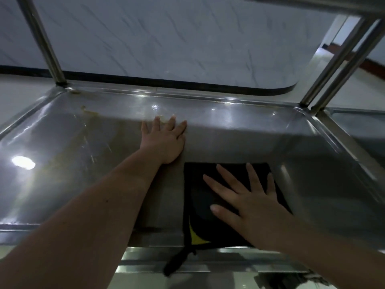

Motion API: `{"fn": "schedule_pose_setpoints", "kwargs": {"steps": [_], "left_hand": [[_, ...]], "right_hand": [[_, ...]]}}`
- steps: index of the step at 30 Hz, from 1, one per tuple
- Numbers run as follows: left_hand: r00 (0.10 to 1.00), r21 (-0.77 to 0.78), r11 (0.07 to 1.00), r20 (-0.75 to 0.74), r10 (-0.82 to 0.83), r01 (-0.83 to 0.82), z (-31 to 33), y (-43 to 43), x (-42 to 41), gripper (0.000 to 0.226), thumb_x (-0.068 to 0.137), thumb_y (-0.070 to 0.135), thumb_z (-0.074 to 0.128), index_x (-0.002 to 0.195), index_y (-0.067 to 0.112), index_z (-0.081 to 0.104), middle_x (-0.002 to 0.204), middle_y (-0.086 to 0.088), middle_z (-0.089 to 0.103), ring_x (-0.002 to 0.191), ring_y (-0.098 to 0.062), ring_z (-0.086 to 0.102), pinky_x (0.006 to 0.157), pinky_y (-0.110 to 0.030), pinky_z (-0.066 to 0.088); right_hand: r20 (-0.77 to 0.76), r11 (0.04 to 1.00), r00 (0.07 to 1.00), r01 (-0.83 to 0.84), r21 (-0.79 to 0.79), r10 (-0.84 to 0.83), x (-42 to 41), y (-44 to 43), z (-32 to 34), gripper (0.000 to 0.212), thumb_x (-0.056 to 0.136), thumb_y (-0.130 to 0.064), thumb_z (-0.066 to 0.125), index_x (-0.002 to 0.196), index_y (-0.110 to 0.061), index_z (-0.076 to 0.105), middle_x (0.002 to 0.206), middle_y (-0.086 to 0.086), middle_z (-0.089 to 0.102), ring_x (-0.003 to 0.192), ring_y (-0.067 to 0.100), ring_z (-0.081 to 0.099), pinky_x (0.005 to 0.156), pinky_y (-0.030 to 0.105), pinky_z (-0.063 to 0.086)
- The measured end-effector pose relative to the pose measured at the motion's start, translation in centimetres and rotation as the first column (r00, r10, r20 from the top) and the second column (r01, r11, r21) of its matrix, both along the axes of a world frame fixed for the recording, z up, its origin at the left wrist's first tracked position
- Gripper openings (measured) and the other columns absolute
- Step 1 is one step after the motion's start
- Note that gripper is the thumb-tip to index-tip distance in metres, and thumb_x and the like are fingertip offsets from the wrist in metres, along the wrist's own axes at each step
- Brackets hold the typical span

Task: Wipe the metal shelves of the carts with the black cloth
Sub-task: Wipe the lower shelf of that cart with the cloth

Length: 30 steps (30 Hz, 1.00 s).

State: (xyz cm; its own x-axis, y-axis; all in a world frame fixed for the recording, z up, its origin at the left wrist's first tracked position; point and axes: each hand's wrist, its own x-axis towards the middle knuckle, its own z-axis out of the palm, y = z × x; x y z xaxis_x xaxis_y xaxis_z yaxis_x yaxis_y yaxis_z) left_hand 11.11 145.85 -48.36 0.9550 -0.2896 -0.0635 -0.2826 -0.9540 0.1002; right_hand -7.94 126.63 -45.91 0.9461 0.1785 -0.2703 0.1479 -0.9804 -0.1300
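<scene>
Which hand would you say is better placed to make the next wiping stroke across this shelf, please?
Right. The right hand lies flat on the black cloth; the left hand rests on the bare metal shelf.

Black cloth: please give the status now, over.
Right hand flat on black cloth, on metal shelf. Left hand flat on shelf beside it. Yellowish stains far left.
</scene>
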Motion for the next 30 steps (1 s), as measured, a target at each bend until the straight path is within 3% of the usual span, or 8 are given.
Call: {"fn": "schedule_pose_setpoints", "kwargs": {"steps": [4,8,12,16,20,25,30], "left_hand": [[1.000,0.001,1.000,0.000,0.000,0.000,0.0,0.0,-0.3,0.054,0.104,0.051,0.011,0.155,0.045,-0.003,0.166,0.008,-0.009,0.151,-0.034,-0.010,0.118,-0.060,-0.005],[1.000,-0.006,1.000,-0.012,0.016,-0.016,0.0,-0.2,-0.3,0.053,0.104,0.049,0.011,0.155,0.045,-0.001,0.166,0.009,-0.006,0.151,-0.033,-0.009,0.118,-0.060,-0.003],[1.000,-0.007,1.000,-0.006,0.024,-0.025,0.2,-0.1,-0.2,0.052,0.105,0.047,0.013,0.155,0.046,-0.001,0.166,0.010,-0.004,0.152,-0.031,-0.008,0.118,-0.060,-0.003],[1.000,0.007,1.000,-0.006,0.020,-0.020,0.2,0.2,-0.1,0.051,0.105,0.047,0.014,0.154,0.047,-0.001,0.166,0.010,-0.005,0.152,-0.032,-0.006,0.117,-0.061,0.000],[1.000,0.004,1.000,0.004,0.012,-0.012,-0.1,0.2,-0.1,0.052,0.105,0.047,0.013,0.155,0.046,0.000,0.166,0.008,-0.005,0.151,-0.033,-0.007,0.117,-0.061,-0.002],[1.000,-0.022,1.000,-0.018,-0.001,0.001,0.3,0.1,-0.5,0.053,0.105,0.048,0.014,0.156,0.044,0.003,0.166,0.007,-0.005,0.151,-0.033,-0.008,0.117,-0.062,-0.003],[0.994,-0.136,0.988,0.098,-0.058,0.071,2.3,-0.5,-3.2,0.054,0.106,0.039,0.023,0.158,0.037,0.009,0.166,0.004,-0.005,0.151,-0.026,-0.012,0.120,-0.054,-0.010]], "right_hand": [[0.063,0.997,0.995,0.077,0.008,-0.078,7.6,-1.0,-0.5,0.053,0.092,-0.073,0.017,0.138,-0.071,-0.009,0.157,-0.033,-0.017,0.147,0.037,-0.021,0.111,0.067,-0.017],[0.113,0.973,0.968,0.227,-0.031,-0.222,17.7,-1.7,-1.2,0.057,0.097,-0.069,0.017,0.149,-0.058,-0.004,0.164,-0.016,-0.011,0.147,0.044,-0.014,0.109,0.075,-0.008],[0.162,0.948,0.936,0.317,0.006,-0.314,21.3,-0.7,-1.5,0.060,0.095,-0.071,0.016,0.151,-0.055,0.001,0.165,-0.013,-0.005,0.147,0.047,-0.010,0.107,0.077,-0.008],[0.137,0.968,0.959,0.251,-0.006,-0.248,18.3,-0.8,-1.4,0.059,0.097,-0.068,0.017,0.150,-0.054,-0.003,0.164,-0.015,-0.011,0.147,0.043,-0.014,0.110,0.073,-0.009],[0.108,0.986,0.980,0.166,0.014,-0.167,10.2,-0.7,-1.2,0.056,0.095,-0.070,0.014,0.147,-0.061,-0.007,0.161,-0.023,-0.015,0.147,0.040,-0.019,0.112,0.068,-0.013],[0.103,0.999,0.994,0.042,-0.010,-0.040,0.5,1.3,-0.7,0.066,0.078,-0.082,-0.002,0.141,-0.066,-0.016,0.157,-0.028,-0.021,0.146,0.037,-0.024,0.109,0.065,-0.018],[0.131,0.982,0.974,0.174,0.076,-0.183,2.4,-0.5,-0.2,0.057,0.095,-0.070,0.022,0.147,-0.061,0.001,0.159,-0.030,-0.008,0.148,0.028,-0.022,0.113,0.060,-0.018]]}}
